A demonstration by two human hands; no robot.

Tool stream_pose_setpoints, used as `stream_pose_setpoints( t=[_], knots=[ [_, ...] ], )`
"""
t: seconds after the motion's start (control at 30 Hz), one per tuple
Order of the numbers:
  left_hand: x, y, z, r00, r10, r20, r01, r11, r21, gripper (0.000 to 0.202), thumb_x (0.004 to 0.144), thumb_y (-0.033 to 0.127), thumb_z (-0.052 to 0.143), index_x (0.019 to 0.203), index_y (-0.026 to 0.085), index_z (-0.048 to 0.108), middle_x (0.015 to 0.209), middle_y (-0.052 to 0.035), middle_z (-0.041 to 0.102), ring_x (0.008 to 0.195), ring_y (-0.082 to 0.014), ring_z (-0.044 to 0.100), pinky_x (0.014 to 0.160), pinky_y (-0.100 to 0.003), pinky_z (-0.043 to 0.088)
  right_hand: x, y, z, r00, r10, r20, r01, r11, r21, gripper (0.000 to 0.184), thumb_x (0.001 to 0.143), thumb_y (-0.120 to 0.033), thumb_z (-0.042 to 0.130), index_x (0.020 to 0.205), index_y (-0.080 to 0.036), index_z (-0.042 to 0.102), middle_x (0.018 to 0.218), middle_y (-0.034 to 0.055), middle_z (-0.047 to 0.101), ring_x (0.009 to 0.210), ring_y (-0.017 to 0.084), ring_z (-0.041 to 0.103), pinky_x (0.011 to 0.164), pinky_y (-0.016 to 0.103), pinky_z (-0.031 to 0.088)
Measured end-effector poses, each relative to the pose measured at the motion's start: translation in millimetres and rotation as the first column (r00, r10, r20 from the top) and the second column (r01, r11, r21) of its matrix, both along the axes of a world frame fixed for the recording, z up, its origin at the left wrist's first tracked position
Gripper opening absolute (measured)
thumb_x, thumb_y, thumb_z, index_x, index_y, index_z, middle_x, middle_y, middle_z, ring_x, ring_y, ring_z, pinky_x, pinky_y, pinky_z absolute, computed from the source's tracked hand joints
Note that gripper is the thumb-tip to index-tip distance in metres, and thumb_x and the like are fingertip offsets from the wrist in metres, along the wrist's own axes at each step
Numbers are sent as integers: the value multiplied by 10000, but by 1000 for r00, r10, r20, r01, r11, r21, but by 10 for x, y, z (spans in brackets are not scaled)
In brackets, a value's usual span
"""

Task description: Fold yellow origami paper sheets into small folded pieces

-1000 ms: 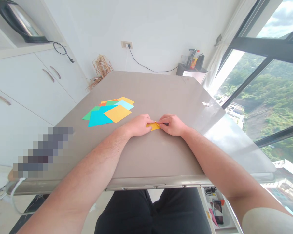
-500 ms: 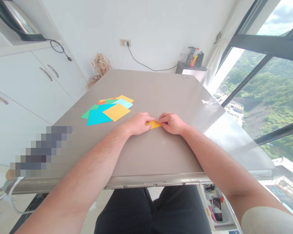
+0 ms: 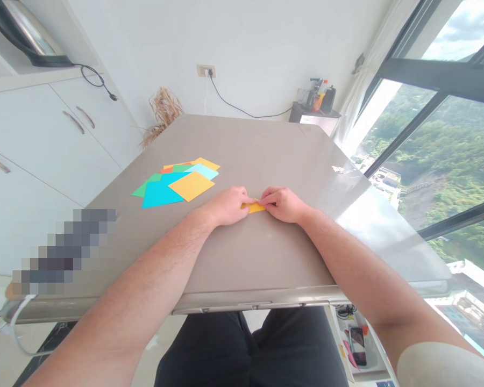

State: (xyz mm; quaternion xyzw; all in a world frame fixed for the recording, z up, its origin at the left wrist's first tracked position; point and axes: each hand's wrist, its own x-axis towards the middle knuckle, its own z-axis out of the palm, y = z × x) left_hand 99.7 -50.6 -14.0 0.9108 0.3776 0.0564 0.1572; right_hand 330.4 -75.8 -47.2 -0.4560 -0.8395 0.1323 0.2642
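Note:
A small folded piece of yellow paper [image 3: 256,207] lies on the table between my two hands. My left hand [image 3: 232,205] grips its left end, with the thumb near the lower edge and the index finger along the top. At the right end, my right hand [image 3: 281,203] pinches the paper, its fingers curled and the tips close to my left index finger. The parts of the paper under my fingers are hidden.
Several coloured paper sheets, among them a yellow sheet [image 3: 191,186] and a blue sheet [image 3: 161,194], overlap on the grey table [image 3: 262,252] to the left. An open drawer [image 3: 371,357] with a phone sits below the right edge. A window [image 3: 407,129] is at the right.
My left index finger has shifted slightly along the paper's top edge toward my right fingertips, and the raised bit of paper there looks flatter. Both hands otherwise keep their places.

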Motion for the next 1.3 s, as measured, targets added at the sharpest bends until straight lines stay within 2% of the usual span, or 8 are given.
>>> stream_pose_setpoints(
  t=[0.23,0.77,1.03,1.2,1.3],
  knots=[
    [19,-37,48,999,11,-34,-11,1000,9,489,916,271,469,1335,363,703,1142,-30,635,1001,-203,637,839,-309,487,5,2,-14,1000,-1,-19,2,1000,22,316,845,-47,607,934,-237,844,1024,52,754,752,130,662,747,264,505],
    [9,5,-17,1000,-5,-24,6,1000,23,477,922,281,461,1324,363,703,1134,-35,626,1018,-210,625,863,-319,480,18,16,-28,1000,27,6,-27,999,35,320,867,-66,592,961,-241,842,1034,61,748,801,150,678,768,287,517],
    [58,-53,0,997,11,-79,-2,994,106,440,918,247,428,1235,329,721,1065,-52,620,1001,-233,614,773,-331,459,3,20,-24,999,22,30,-23,999,47,315,873,-62,587,922,-245,839,1034,57,747,797,146,674,771,281,513],
    [93,-89,14,986,68,-151,-49,990,130,470,951,271,397,1301,369,695,1069,-67,616,969,-254,612,750,-352,449,2,11,-8,999,25,27,-26,999,35,326,868,-59,570,918,-238,837,1037,58,746,779,141,655,763,280,503],
    [97,-100,12,983,64,-170,-35,985,168,454,963,272,388,1262,349,721,1062,-78,622,953,-257,617,753,-363,455,6,14,-2,999,31,28,-31,999,16,327,870,-63,562,925,-233,836,1044,60,742,765,135,641,761,279,496]
  ],
)
